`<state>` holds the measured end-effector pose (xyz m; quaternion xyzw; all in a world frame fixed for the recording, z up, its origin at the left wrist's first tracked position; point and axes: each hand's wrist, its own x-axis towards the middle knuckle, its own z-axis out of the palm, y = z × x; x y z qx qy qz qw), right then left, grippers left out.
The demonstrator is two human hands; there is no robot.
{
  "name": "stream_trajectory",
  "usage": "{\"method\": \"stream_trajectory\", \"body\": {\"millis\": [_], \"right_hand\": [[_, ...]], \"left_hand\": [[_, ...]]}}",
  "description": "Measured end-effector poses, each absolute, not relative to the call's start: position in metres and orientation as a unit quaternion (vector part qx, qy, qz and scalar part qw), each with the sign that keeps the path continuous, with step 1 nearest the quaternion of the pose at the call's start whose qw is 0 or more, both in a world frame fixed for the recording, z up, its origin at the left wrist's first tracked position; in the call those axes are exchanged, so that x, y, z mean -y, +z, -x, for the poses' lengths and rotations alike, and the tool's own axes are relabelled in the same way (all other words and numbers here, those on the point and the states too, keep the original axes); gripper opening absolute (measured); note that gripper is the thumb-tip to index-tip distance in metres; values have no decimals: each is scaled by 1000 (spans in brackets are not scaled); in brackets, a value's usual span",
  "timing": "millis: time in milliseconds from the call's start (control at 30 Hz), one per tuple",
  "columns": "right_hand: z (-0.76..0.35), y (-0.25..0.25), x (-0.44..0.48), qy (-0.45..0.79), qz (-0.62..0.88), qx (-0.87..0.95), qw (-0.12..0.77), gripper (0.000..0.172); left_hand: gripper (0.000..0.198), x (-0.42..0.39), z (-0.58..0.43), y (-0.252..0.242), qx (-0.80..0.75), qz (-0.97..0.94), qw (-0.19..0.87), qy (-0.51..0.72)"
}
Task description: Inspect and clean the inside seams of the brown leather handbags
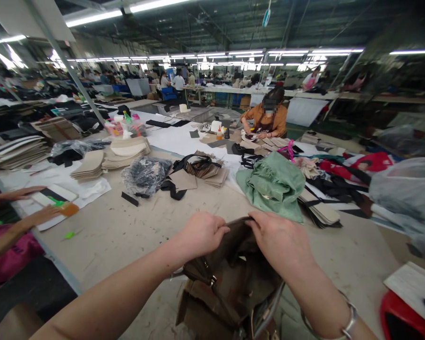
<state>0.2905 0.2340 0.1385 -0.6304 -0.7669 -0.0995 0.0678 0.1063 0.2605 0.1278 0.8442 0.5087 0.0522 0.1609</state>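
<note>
A dark brown bag (230, 278) with straps and metal hardware stands on the worn work table (127, 226) right in front of me. My left hand (201, 233) is closed on the near-left part of its top edge. My right hand (279, 241) is closed on the same edge just to the right, fingers curled over the rim. The two hands almost touch. A metal bracelet (347, 321) sits on my right wrist. The inside of the bag is hidden by its folds.
A green cloth bundle (272, 184) lies beyond the bag. Stacks of tan cut pieces (109, 158), black straps (194, 165) and a plastic bag (145, 174) sit farther back. A co-worker's hands (31, 212) rest at the left edge; another person (267, 120) sits across. A red object (407, 316) is at right.
</note>
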Motion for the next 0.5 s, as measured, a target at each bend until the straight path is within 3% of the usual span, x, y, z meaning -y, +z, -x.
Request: {"method": "stream_trajectory", "body": {"millis": [233,367,500], "right_hand": [[-289,137,-237,-84,645,755,80,17],[-290,136,-239,-71,643,758,87,17],[-290,137,-238,-59,653,750,90,18]], "left_hand": [[26,-262,-105,129,-474,-860,184,28],[49,-269,-111,131,-458,-869,181,43],[37,-281,-128,130,-440,-881,162,67]]}}
